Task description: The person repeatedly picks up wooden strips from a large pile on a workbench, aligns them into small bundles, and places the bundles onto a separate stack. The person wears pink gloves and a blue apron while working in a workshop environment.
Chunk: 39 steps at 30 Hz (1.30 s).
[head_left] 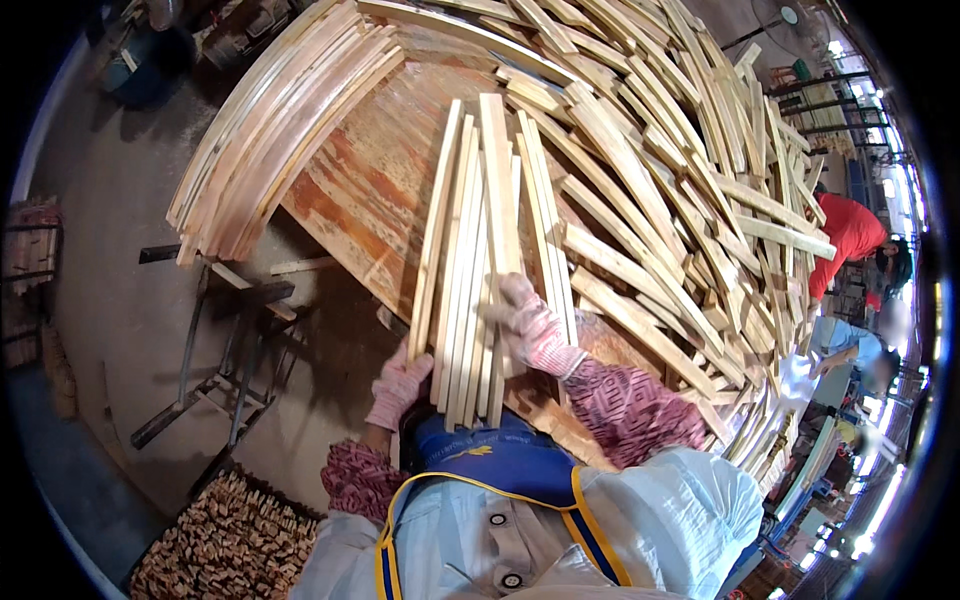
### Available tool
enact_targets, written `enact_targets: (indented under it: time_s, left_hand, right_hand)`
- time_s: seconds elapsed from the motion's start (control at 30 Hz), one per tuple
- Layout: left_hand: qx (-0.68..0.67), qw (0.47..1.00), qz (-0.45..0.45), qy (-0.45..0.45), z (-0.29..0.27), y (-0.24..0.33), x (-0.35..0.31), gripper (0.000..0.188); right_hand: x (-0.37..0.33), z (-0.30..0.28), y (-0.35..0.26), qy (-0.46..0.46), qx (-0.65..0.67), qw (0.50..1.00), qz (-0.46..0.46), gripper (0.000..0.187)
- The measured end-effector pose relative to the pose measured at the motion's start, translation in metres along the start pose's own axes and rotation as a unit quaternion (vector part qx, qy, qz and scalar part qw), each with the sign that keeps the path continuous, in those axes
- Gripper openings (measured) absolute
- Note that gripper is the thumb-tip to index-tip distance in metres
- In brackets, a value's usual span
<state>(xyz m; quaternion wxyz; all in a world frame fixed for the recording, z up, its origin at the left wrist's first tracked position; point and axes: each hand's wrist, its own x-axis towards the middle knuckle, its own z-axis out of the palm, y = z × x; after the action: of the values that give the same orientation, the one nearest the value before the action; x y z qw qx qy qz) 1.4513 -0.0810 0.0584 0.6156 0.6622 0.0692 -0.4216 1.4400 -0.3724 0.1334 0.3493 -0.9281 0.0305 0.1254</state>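
Observation:
In front of me a row of pale wooden strips (466, 260) lies lengthwise on a worn wooden tabletop (370, 170), their near ends reaching my blue apron. My left hand (400, 385), in a whitish-pink knit glove, closes around the near end of the leftmost strip (434, 240). Gloved the same way, my right hand (530, 325) grips a wider wooden strip (499, 170) that lies over the row at a slight angle; its fingers are slightly blurred. Just right of that hand stand a few more narrow strips (545, 230), side by side.
A large loose heap of wooden strips (640, 170) covers the table's right side. Neatly stacked strips (280, 130) lie at far left. Below left are a metal stand (225, 360) and a bin of short wood pieces (225, 540). A person in red (848, 235) works at right.

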Motion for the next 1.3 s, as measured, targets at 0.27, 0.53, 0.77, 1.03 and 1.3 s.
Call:
enact_targets:
  time_s: [0.27, 0.53, 0.77, 1.03, 1.3]
  left_hand:
    - [0.331, 0.93, -0.034, 0.158, -0.036, 0.062, 0.019, 0.06]
    - [0.507, 0.796, 0.209, 0.255, 0.017, 0.067, 0.006, 0.072]
    - [0.437, 0.887, 0.061, 0.139, 0.037, 0.024, 0.023, 0.073]
    - [0.266, 0.951, 0.151, 0.045, 0.006, 0.002, 0.028, 0.05]
    - [0.354, 0.898, 0.177, 0.192, 0.028, 0.031, -0.023, 0.043]
  right_hand:
    - [-0.008, 0.011, -0.04, 0.069, 0.233, 0.928, 0.283, 0.078]
    - [-0.074, -0.028, 0.024, 0.055, 0.526, 0.824, 0.204, 0.035]
    - [-0.11, -0.016, 0.051, 0.05, -0.015, 0.94, 0.336, 0.06]
    - [-0.114, 0.101, 0.02, 0.117, 0.322, 0.854, 0.392, 0.022]
    - [-0.154, 0.032, -0.004, 0.079, 0.546, 0.76, 0.344, 0.026]
